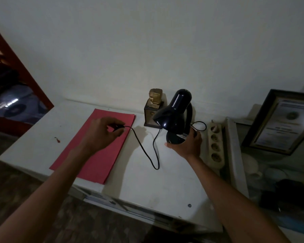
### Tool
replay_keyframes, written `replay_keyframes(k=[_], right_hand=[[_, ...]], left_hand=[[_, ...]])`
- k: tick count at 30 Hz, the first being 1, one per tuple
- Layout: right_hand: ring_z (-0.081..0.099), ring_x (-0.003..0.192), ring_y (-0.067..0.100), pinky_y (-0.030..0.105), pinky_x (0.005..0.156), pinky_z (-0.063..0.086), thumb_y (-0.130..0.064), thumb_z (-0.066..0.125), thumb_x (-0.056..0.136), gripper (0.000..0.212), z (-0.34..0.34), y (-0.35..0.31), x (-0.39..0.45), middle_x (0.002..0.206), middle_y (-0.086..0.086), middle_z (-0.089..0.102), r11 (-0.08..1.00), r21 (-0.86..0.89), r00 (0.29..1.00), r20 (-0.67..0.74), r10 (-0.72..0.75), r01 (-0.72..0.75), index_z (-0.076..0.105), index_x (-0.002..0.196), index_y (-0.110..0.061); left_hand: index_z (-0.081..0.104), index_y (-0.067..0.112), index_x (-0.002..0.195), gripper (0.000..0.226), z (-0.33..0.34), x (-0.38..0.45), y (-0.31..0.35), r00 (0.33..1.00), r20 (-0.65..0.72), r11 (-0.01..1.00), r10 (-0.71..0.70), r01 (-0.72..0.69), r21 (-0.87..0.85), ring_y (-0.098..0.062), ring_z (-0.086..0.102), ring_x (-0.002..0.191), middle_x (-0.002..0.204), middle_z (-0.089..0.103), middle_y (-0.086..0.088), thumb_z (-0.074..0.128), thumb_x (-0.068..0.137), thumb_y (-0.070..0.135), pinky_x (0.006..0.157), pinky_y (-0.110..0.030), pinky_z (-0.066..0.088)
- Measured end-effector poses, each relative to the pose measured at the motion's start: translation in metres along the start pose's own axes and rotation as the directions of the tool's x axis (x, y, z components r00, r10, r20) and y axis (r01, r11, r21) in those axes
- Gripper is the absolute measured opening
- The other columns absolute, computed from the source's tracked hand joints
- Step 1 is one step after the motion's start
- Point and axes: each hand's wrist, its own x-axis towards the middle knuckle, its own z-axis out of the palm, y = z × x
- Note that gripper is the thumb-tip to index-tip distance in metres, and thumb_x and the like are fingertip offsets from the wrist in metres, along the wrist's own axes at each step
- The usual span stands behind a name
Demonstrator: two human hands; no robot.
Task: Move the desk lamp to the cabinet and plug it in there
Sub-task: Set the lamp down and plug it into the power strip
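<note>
A black desk lamp (174, 114) with a bent neck is held a little above the white cabinet top (156, 186), tilted with its shade facing left and down. My right hand (188, 144) grips its round base from below and the right. My left hand (104, 134) hovers over a red folder and pinches the lamp's black plug (118, 127). The black cord (147, 155) sags from the plug in a loop down to the cabinet top and back up to the lamp. A cream power strip (215, 146) with several sockets lies just right of the lamp.
A red folder (98, 155) lies flat on the left half of the top. A small gold trophy on a dark block (154, 109) stands by the wall behind the lamp. A framed certificate (279, 121) leans at the right above a glass-fronted case with dishes.
</note>
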Motion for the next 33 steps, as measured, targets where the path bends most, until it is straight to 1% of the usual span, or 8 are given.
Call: replay_keyframes(k=[3, 7, 9, 15, 18, 21, 28, 33], right_hand=[[0.016, 0.151, 0.037, 0.05, 0.117, 0.029, -0.057, 0.091, 0.053, 0.128, -0.009, 0.0, 0.003, 0.161, 0.017, 0.022, 0.999, -0.021, 0.999, 0.037, 0.029, -0.028, 0.024, 0.156, -0.021], [0.061, 0.118, 0.034, 0.031, 0.086, 0.047, -0.02, 0.085, 0.067, 0.063, -0.049, -0.018, 0.003, 0.13, 0.017, 0.06, 0.985, 0.166, 0.993, -0.112, -0.02, 0.039, 0.062, 0.125, -0.015], [0.066, 0.102, 0.029, 0.028, 0.077, 0.046, -0.011, 0.076, 0.073, 0.039, -0.077, -0.033, -0.006, 0.116, 0.012, 0.066, 0.973, 0.222, 0.983, -0.182, -0.027, 0.068, 0.067, 0.11, -0.02], [0.065, 0.087, 0.018, 0.032, 0.073, 0.053, -0.01, 0.065, 0.081, 0.024, -0.142, -0.108, -0.062, 0.103, 0.0, 0.068, 0.918, 0.215, 0.901, -0.358, -0.244, 0.334, 0.066, 0.1, -0.025], [0.069, 0.078, 0.005, 0.02, 0.074, 0.057, -0.033, 0.074, 0.083, 0.031, -0.162, -0.168, -0.08, 0.096, -0.015, 0.071, 0.843, 0.181, 0.861, -0.077, -0.502, 0.507, 0.071, 0.114, -0.028], [0.071, 0.085, -0.003, 0.022, 0.087, 0.055, -0.04, 0.08, 0.079, 0.048, -0.159, -0.213, -0.087, 0.092, -0.02, 0.075, 0.861, 0.066, 0.801, 0.337, -0.495, 0.504, 0.069, 0.125, -0.033], [0.074, 0.084, 0.005, 0.031, 0.087, 0.06, -0.042, 0.085, 0.077, 0.045, -0.141, -0.245, -0.074, 0.086, -0.008, 0.078, 0.862, 0.081, 0.774, 0.403, -0.488, 0.501, 0.074, 0.117, -0.024], [0.075, 0.074, 0.009, 0.022, 0.068, 0.06, -0.035, 0.078, 0.087, 0.018, -0.131, -0.257, -0.056, 0.081, -0.006, 0.079, 0.847, 0.154, 0.681, 0.529, -0.506, 0.51, 0.081, 0.098, -0.02]], left_hand=[[0.077, 0.02, 0.104, 0.024, -0.008, 0.004, -0.001, 0.999, -0.045, 1.0, 0.001, -0.002, -0.02, 0.019, 0.061, 0.077, 0.086, 0.072, 0.013, 0.079, 0.081, 0.02, 0.067, -0.001, 0.042], [0.078, 0.021, 0.098, 0.02, -0.025, 0.018, 0.005, 0.988, -0.148, 0.998, 0.053, -0.056, -0.018, 0.025, 0.058, 0.077, 0.078, 0.067, 0.017, 0.08, 0.078, 0.019, 0.069, 0.005, 0.036], [0.078, 0.024, 0.094, 0.017, -0.03, 0.025, 0.01, 0.993, -0.1, 0.996, 0.062, -0.067, -0.052, 0.02, 0.062, 0.073, 0.073, 0.068, 0.023, 0.08, 0.078, 0.021, 0.068, 0.004, 0.038], [0.066, 0.028, 0.1, 0.032, -0.021, 0.031, 0.031, 0.972, 0.053, 0.959, 0.228, -0.215, -0.183, 0.008, 0.067, 0.084, 0.08, 0.07, 0.02, 0.084, 0.074, 0.024, 0.074, -0.004, 0.046], [0.047, 0.025, 0.099, 0.047, -0.025, 0.039, 0.042, 0.954, 0.022, 0.924, 0.298, -0.283, -0.256, 0.002, 0.069, 0.086, 0.085, 0.075, 0.012, 0.086, 0.073, 0.028, 0.07, -0.006, 0.045], [0.037, 0.025, 0.097, 0.055, -0.036, 0.045, 0.052, 0.916, -0.066, 0.877, 0.396, -0.398, -0.271, -0.001, 0.069, 0.087, 0.089, 0.075, 0.011, 0.087, 0.073, 0.029, 0.067, -0.005, 0.041], [0.027, 0.039, 0.096, 0.058, -0.054, 0.043, 0.05, 0.856, -0.21, 0.841, 0.472, -0.509, -0.185, 0.009, 0.059, 0.083, 0.089, 0.06, 0.025, 0.082, 0.077, 0.036, 0.075, -0.006, 0.039], [0.031, 0.035, 0.098, 0.052, -0.056, 0.051, 0.045, 0.833, -0.321, 0.835, 0.451, -0.521, -0.178, -0.001, 0.068, 0.091, 0.094, 0.058, 0.011, 0.079, 0.08, 0.038, 0.076, -0.032, 0.053]])
